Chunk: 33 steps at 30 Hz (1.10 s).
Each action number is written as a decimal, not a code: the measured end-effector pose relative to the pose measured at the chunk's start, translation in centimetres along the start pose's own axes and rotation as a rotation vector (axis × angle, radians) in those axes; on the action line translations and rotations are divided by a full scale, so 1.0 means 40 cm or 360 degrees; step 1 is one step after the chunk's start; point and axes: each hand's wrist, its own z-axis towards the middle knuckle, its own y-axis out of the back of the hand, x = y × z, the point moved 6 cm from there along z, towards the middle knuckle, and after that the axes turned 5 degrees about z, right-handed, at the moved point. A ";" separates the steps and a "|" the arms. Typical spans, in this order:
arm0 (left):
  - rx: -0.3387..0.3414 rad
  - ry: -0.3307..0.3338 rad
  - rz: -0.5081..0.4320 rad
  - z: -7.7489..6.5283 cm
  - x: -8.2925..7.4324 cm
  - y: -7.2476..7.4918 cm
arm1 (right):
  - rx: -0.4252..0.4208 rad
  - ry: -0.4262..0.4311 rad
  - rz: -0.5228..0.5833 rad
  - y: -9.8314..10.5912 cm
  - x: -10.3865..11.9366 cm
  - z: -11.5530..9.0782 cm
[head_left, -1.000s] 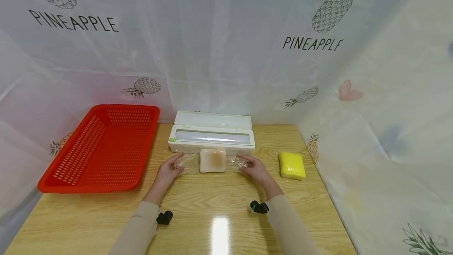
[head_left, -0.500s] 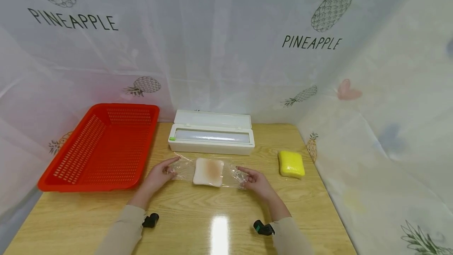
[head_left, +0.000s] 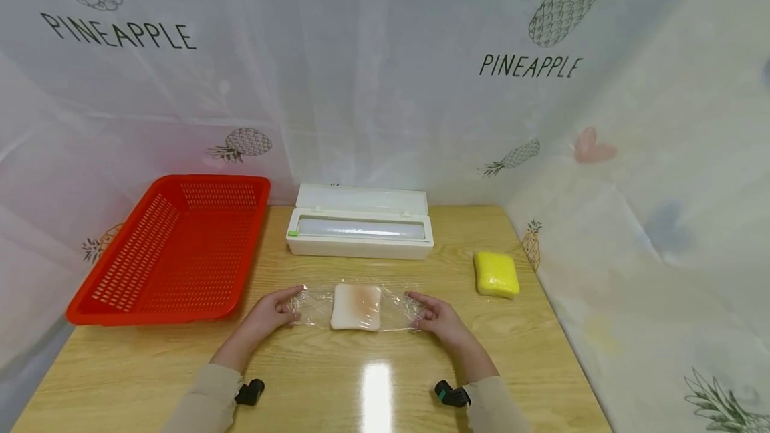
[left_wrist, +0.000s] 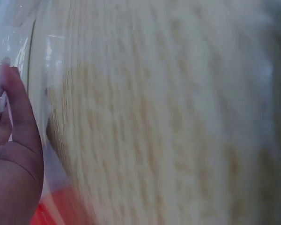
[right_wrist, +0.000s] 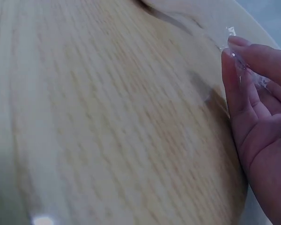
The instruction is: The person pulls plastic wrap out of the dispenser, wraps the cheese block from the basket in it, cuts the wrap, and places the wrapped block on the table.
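In the head view a white slice of bread (head_left: 355,307), browned toward its upper right, lies in the middle with clear plastic wrap (head_left: 394,309) around it. The wrap stretches out to both sides of the slice. My left hand (head_left: 267,316) pinches the wrap's left end, and its fingertips show gathered film in the left wrist view. At the other end my right hand (head_left: 446,321) holds the film between thumb and fingers. The right wrist view shows crumpled film (right_wrist: 236,58) at those fingertips. The slice itself is out of sight in both wrist views.
Behind the bread stands a white cling film dispenser (head_left: 361,247) with its lid raised. A red plastic basket (head_left: 260,219) is at the left. A yellow, shiny, square padded thing (head_left: 496,274) lies on the wooden table (head_left: 325,379) at the right. A printed curtain hangs behind.
Both hands have come back from the dispenser toward the person, bringing the bread and wrap with them. The wrap's ends now look more spread out. Dispenser, basket and yellow thing stayed put.
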 end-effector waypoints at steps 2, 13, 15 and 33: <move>0.0004 -0.0008 -0.0040 0.006 0.004 0.003 | 0.0023 0.0006 -0.0031 0.006 0.003 0.009; -0.0115 0.0058 -0.0386 0.080 -0.009 0.023 | -0.0246 -0.0021 -0.0117 0.034 0.066 0.065; -0.0114 0.0077 -0.0354 0.102 -0.011 0.023 | -0.0298 -0.0050 -0.0107 0.036 0.069 0.082; -0.0247 -0.0088 0.0282 0.158 -0.057 0.051 | -0.0463 -0.0276 -0.0430 0.061 0.069 0.125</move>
